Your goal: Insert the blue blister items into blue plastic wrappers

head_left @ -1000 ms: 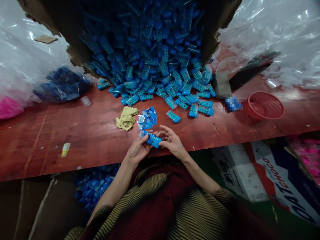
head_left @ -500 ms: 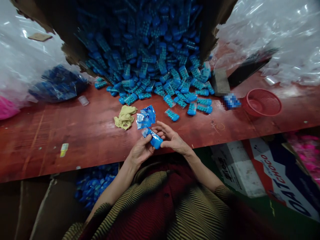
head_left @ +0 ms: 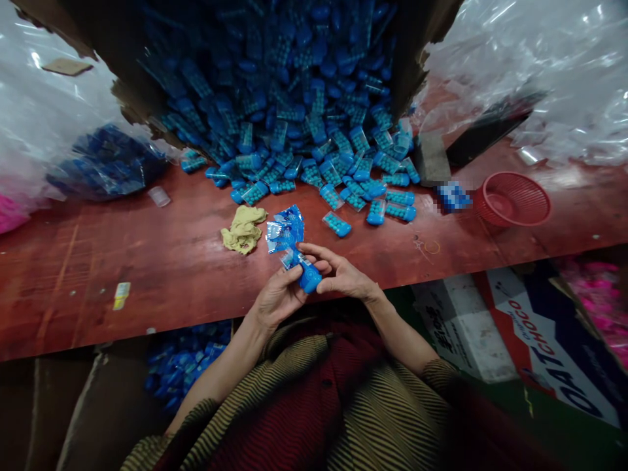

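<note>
A torn carton (head_left: pixel 122 59) at twelve o'clock spills blue cases (head_left: pixel 314 131) onto the red tabletop (head_left: pixel 147 275), far too many to count; about two dozen lie loose at the pile's near edge. One red basket (head_left: pixel 513 199) sits at two o'clock, one yellow rag (head_left: pixel 243 230) at eleven, and one small stack of blue wrappers (head_left: pixel 285 232) lies just beyond the hands. One case (head_left: pixel 308 275) is pinched between them over the tabletop's near edge: left hand (head_left: pixel 275 301) curled around its lower end, right hand (head_left: pixel 343 278) closed on its side, fingers half bent. It looks light, stiff and slick, its film crinkly; the ends seem the surest hold.
</note>
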A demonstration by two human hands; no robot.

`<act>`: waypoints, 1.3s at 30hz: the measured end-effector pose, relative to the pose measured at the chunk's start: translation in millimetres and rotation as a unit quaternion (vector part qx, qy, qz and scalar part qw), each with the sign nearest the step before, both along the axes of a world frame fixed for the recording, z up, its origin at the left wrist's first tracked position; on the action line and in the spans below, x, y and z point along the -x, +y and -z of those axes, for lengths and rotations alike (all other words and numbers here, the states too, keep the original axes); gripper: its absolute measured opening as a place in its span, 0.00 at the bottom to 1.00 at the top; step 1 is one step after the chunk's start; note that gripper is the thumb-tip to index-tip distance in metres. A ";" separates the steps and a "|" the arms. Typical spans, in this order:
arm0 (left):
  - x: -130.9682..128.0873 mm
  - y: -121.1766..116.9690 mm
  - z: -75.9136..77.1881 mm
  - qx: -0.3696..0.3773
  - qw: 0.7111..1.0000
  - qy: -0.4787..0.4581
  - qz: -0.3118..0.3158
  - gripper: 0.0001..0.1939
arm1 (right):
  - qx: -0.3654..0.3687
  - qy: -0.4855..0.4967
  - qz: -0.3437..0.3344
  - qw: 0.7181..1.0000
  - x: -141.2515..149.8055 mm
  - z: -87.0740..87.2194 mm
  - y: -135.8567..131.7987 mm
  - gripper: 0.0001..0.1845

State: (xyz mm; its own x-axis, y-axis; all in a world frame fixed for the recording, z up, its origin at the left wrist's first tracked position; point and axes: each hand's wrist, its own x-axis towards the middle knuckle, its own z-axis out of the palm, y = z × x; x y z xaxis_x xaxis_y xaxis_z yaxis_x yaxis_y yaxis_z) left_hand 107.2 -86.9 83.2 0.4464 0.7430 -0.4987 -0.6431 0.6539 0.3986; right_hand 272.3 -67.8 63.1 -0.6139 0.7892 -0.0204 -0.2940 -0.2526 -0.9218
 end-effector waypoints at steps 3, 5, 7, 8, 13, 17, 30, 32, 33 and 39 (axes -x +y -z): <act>-3.1 -2.0 -1.4 0.004 1.000 0.005 -0.005 0.08 | -0.008 -0.010 0.009 1.000 1.8 -0.4 -2.6 0.39; -5.5 -4.0 -2.6 0.004 1.000 0.014 -0.014 0.07 | -0.015 -0.007 0.021 1.000 2.9 0.1 -3.8 0.37; -8.0 -6.4 -3.8 -0.002 0.999 0.024 -0.028 0.06 | -0.013 -0.006 0.032 0.999 3.8 -0.4 -4.7 0.36; -9.3 -7.6 -4.3 -0.006 0.999 0.027 -0.034 0.06 | -0.009 -0.007 0.033 0.999 4.1 -1.1 -5.2 0.36; -16.2 -11.9 -4.9 -0.022 0.997 0.040 -0.057 0.08 | 0.027 -0.001 0.032 0.999 5.7 -3.8 -8.7 0.37; -21.0 -13.0 -3.5 -0.021 0.996 0.052 -0.071 0.10 | 0.029 -0.003 0.071 0.997 10.1 3.6 -12.1 0.35; -11.1 -16.1 -0.2 0.008 0.998 0.037 -0.043 0.13 | 0.058 0.019 0.101 0.993 14.5 16.3 -9.5 0.34; -13.1 -16.3 -0.3 0.001 0.998 0.035 -0.050 0.12 | 0.053 0.009 0.114 0.992 15.9 15.2 -10.3 0.34; -14.5 -16.5 -0.3 -0.003 0.998 0.035 -0.054 0.11 | 0.049 0.004 0.120 0.992 16.8 14.6 -11.3 0.34; -21.1 -18.5 -0.3 -0.010 0.997 0.032 -0.070 0.09 | 0.037 -0.013 0.161 0.986 22.0 13.1 -20.0 0.33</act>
